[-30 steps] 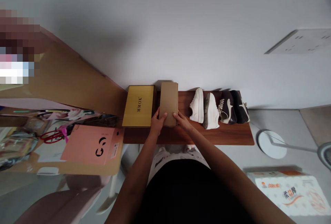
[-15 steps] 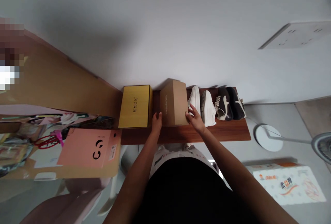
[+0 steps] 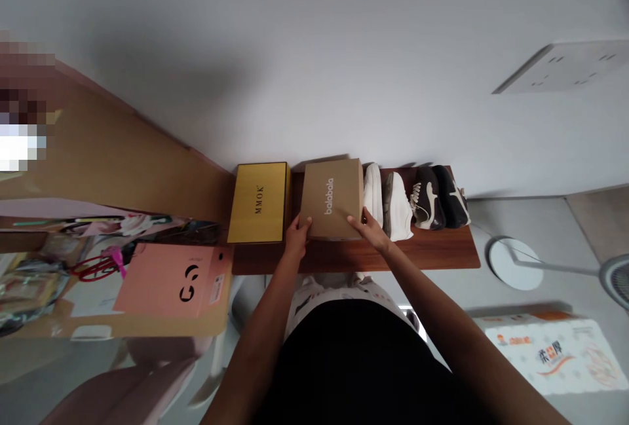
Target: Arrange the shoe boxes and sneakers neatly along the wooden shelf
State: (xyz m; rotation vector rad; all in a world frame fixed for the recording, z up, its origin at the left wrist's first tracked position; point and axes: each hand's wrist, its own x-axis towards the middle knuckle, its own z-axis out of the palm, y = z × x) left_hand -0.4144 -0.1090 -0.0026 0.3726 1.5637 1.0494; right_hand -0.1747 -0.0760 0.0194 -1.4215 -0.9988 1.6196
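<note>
Between my hands is a brown cardboard shoebox (image 3: 319, 183), its "balabala" lettering facing up. My left hand (image 3: 297, 236) grips its near left corner, the thumb on top. My right hand (image 3: 371, 228) holds the near right corner, thumb on the lid and fingers along the side. A yellow "MMOK" box (image 3: 258, 205) sits just left of it on the dark wood shelf (image 3: 393, 256). To the right stand a pair of white shoes (image 3: 399, 205), close to my right hand, and a pair of black shoes (image 3: 430, 197).
A white wall (image 3: 344, 71) rises behind the shelf. At left is a desk (image 3: 162, 328) with a pink box (image 3: 170, 277) and clutter, a pink chair (image 3: 132, 379) beneath. On the right are a white tissue pack (image 3: 545, 353) and a fan's round base (image 3: 515, 262).
The cardboard box has turned from tilted, with its side showing, to its lettered top facing up. Both hands have closed on its near corners.
</note>
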